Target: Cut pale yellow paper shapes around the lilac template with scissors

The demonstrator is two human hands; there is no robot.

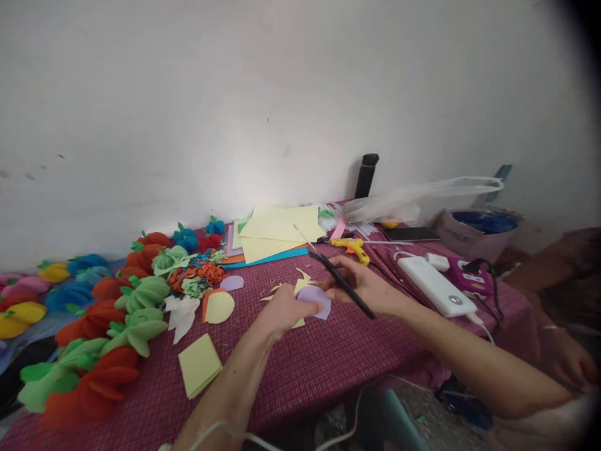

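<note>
A purple disc (310,293) is resting in the person's left hand (284,311), just above the middle of the tablecloth (319,369). The left thumb is lying across its face and the fingers are bending behind it, closed in a pinch. Yellow paper (299,323) is showing behind the disc; whether the fingers are gripping that too, I cannot tell.

The disc is looking thin and light, probably easy to bend or crease, and unlikely to be slippery; a gentle pinch near the rim should be suiting it best, leaving the rest of the edge free.

The right hand (365,283) is closing its thumb and fingers around a black-handled tool (348,289), whose thin end is pointing away from the body. Its fingertips are hovering near the disc's right edge; contact is hard to judge.

Further out, a purple oval (232,283) and a yellow circle (220,308) are lying to the left, with yellow squares (200,365) nearer the body. A yellow glue gun (352,247) is lying beyond the right hand, and large yellow sheets (282,222) are spreading near the wall.
</note>
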